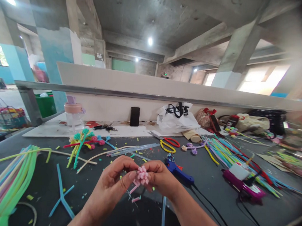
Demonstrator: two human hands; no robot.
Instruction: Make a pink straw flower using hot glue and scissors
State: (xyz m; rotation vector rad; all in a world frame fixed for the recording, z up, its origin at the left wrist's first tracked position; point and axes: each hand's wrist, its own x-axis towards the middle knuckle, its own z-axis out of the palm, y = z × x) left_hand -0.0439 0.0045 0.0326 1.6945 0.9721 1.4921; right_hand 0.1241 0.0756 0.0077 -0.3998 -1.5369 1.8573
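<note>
Between my two hands, over the dark table, is a pink pipe-cleaner flower made of many short tufts. My left hand pinches its left side with thumb and forefinger. The fingers of my right hand are closed on its right side. A short pink piece lies on the table just below the flower. Right of my right hand rests a blue glue gun with a black cord. Scissors with red and yellow handles lie behind it.
Bundles of coloured pipe cleaners lie at left and right. Finished-looking colourful flowers sit at back left. A water bottle, a phone and a white bag stand along the back panel. A purple glue gun is at right.
</note>
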